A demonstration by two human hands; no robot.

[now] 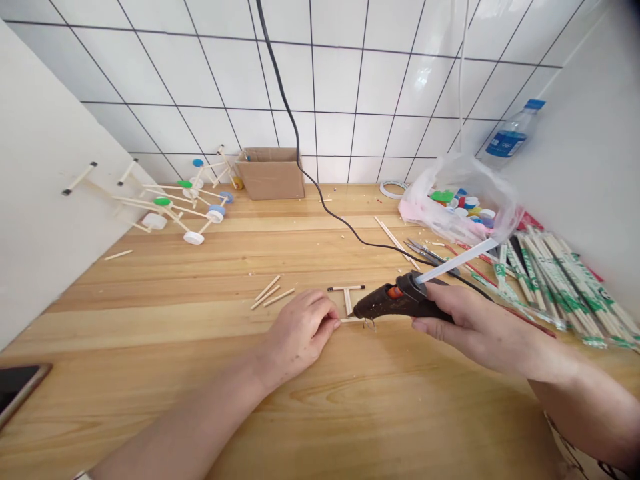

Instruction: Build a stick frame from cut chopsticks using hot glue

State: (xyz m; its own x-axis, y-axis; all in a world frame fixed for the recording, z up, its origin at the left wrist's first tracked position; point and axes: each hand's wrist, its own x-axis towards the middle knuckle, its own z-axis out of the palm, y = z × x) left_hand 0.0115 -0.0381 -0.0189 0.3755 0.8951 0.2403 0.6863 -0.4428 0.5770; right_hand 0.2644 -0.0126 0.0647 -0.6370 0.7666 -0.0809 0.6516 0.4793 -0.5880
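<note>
My right hand [480,327] grips a black hot glue gun [400,300], with a white glue stick [453,261] sticking out of its rear. The gun's nozzle points down at a joint in a small frame of thin wooden sticks [347,300] lying flat on the wooden tabletop [210,267]. Glue strings hang below the nozzle. My left hand [300,330] rests on the table, its fingertips pinching the frame's lower stick [350,320]. Part of that stick is hidden under the gun and fingers.
Several loose sticks [267,293] lie left of my hand. Wheeled stick models with bottle caps [170,207] stand at the far left, near a cardboard box [270,173]. At right are a bag of caps [455,200], scissors [425,252] and chopstick bundles [565,287]. A black cable [345,223] crosses the table.
</note>
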